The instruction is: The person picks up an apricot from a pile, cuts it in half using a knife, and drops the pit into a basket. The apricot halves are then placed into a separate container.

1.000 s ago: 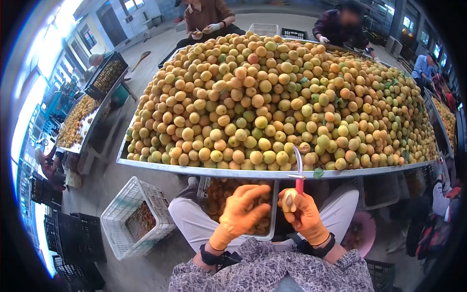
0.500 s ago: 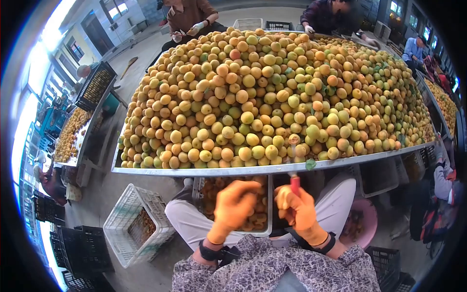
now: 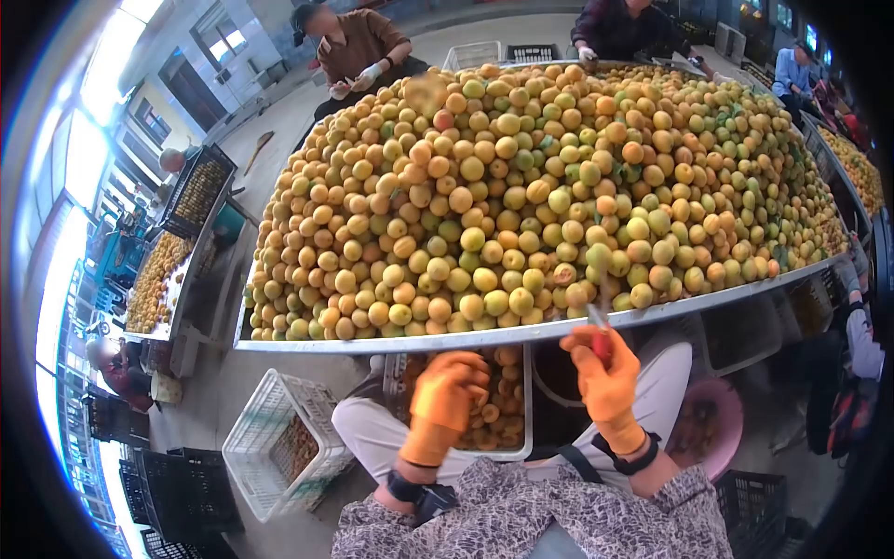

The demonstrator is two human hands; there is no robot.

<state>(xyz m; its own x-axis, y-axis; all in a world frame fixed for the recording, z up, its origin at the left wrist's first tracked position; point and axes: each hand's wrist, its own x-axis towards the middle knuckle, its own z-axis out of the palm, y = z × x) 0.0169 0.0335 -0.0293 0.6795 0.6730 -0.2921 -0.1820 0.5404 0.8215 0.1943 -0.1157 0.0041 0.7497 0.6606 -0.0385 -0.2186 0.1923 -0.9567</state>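
My right hand [image 3: 607, 382], in an orange glove, grips a knife by its red handle [image 3: 602, 347]. Its blade [image 3: 596, 317] points up toward the metal rim of the table. My left hand [image 3: 445, 401], gloved in orange too, has its fingers curled inward above a crate [image 3: 526, 410] between my knees. What those fingers hold, if anything, is hidden. Inside the crate lie apricot pieces [image 3: 498, 419] that look cut. Beyond both hands, a large heap of yellow-orange apricots [image 3: 494, 205] covers the table.
A metal rim [image 3: 447, 337] edges the table in front of me. On the left stands a white crate [image 3: 279, 447], with black crates [image 3: 186, 494] beyond it. A pink basin [image 3: 717, 419] sits by my right knee. Co-workers [image 3: 363, 56] sit across the heap.
My right hand has moved slightly right and up, and the knife now tilts leftward. My left hand has drawn back a little, away from the right. The view has shifted slightly.
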